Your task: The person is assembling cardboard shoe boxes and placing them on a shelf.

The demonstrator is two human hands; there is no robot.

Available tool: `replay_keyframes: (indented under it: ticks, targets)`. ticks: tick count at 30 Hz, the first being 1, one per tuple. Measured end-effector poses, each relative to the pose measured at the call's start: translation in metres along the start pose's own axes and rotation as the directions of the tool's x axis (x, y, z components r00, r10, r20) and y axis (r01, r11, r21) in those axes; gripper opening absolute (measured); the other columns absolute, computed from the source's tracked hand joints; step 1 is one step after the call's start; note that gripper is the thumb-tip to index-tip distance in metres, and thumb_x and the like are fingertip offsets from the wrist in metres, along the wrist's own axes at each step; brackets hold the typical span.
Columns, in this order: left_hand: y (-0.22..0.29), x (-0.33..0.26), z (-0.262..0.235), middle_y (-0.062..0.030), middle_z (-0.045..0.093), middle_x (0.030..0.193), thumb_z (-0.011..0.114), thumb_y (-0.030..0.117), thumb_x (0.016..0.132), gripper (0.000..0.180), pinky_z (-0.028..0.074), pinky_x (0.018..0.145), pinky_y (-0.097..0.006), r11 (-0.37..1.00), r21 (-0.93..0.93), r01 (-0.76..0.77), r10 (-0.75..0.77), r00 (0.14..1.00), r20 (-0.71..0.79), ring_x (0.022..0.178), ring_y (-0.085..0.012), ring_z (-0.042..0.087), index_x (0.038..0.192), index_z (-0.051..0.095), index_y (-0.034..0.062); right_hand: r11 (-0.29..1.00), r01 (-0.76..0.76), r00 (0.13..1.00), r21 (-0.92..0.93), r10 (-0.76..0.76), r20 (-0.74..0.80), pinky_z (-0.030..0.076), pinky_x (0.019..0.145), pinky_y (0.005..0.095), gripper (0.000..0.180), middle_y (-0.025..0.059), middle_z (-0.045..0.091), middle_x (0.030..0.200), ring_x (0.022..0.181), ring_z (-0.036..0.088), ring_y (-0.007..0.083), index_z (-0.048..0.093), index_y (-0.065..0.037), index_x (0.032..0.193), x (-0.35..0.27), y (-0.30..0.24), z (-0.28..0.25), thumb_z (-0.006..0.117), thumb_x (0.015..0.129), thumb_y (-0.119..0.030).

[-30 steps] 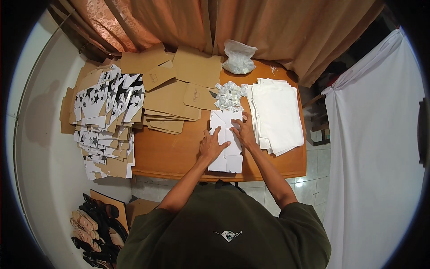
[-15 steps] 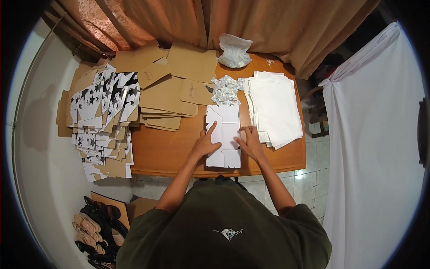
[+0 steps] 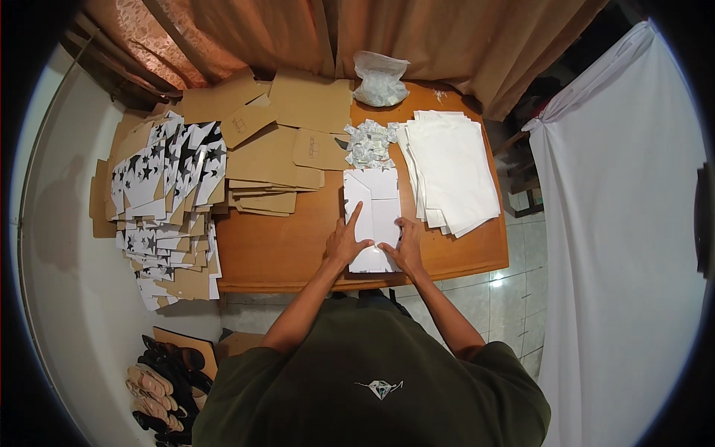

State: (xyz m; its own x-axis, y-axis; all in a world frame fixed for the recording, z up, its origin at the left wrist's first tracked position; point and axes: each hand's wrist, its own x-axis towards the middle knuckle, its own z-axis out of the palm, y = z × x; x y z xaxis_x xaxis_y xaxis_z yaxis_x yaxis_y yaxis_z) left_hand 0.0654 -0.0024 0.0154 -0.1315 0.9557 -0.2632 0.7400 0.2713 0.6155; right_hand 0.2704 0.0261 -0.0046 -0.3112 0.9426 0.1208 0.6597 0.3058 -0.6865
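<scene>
A white cardboard box (image 3: 383,212) with folded flaps and dark printed patches at its edges lies at the front of the table. My left hand (image 3: 345,242) rests along its left side, index finger stretched over the top and thumb pointing inward. On the opposite side my right hand (image 3: 407,252) grips the right edge, fingers bent and thumb pressing on the top near the left thumb. Just beyond the box sits a heap of small white packets (image 3: 370,145). Fingers under the hands are partly hidden.
The wooden table (image 3: 275,253) carries star-printed cardboard pieces (image 3: 160,167) at left and brown cardboard sheets (image 3: 309,100) behind them. White sheets (image 3: 454,171) are stacked at right. A clear plastic bag (image 3: 380,78) stands at the back. Shoes (image 3: 160,387) lie at lower left.
My right hand has moved nearer and inward, its thumb now close to my left thumb on the box. The whole view has shifted slightly.
</scene>
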Motion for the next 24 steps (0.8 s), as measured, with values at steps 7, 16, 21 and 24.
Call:
replay_keyframes:
  ticks: [7, 16, 21, 24]
  targets:
    - [-0.017, 0.008, -0.015, -0.0297, 0.055, 0.133, 0.09, 0.031, 0.072, 0.124, 0.049, 0.102, -0.053, 0.954, -0.273, -0.126, 0.12, 0.992, -0.038, 0.119, -0.0494, 0.059, 0.163, 0.006, 0.0305, 0.906, -0.293, 0.953, 0.306, 0.251, 0.17, 0.046, 0.099, 0.0464, 0.101, 0.023, 0.045, 0.135, 0.124, 0.047, 0.037, 0.031, -0.002, 0.151, 0.004, -0.009, -0.02, 0.087, 0.077, -0.041]
    - [-0.034, 0.0, 0.005, -0.0303, 0.054, 0.133, 0.074, 0.046, 0.087, 0.096, 0.046, 0.102, -0.053, 0.978, -0.191, -0.084, 0.08, 0.996, -0.029, 0.122, -0.0489, 0.056, 0.162, 0.017, 0.0299, 0.985, 0.008, 0.981, 0.174, -0.042, 0.188, 0.044, 0.104, 0.0488, 0.05, 0.0275, 0.038, 0.143, 0.124, 0.052, 0.0447, 0.063, -0.006, 0.121, -0.011, -0.03, -0.033, 0.08, 0.085, -0.037]
    - [0.01, -0.007, -0.015, -0.032, 0.054, 0.122, 0.073, 0.046, 0.086, 0.084, 0.048, 0.097, -0.057, 0.98, -0.178, 0.093, -0.097, 0.995, -0.013, 0.113, -0.0517, 0.059, 0.155, 0.028, 0.0276, 0.975, -0.063, 0.989, 0.215, 0.031, 0.146, 0.044, 0.105, 0.0489, 0.042, 0.0288, 0.038, 0.146, 0.126, 0.052, 0.0449, 0.065, -0.002, 0.11, -0.016, -0.032, -0.02, 0.078, 0.088, -0.035]
    - [0.007, -0.006, -0.013, -0.0328, 0.054, 0.121, 0.073, 0.042, 0.086, 0.084, 0.049, 0.096, -0.057, 0.98, -0.19, 0.06, -0.069, 0.997, -0.038, 0.111, -0.0524, 0.06, 0.155, 0.028, 0.0266, 0.966, -0.058, 0.989, 0.252, 0.021, 0.146, 0.044, 0.106, 0.0484, 0.041, 0.029, 0.038, 0.147, 0.128, 0.051, 0.0454, 0.063, 0.0, 0.107, -0.015, -0.026, -0.021, 0.077, 0.089, -0.034]
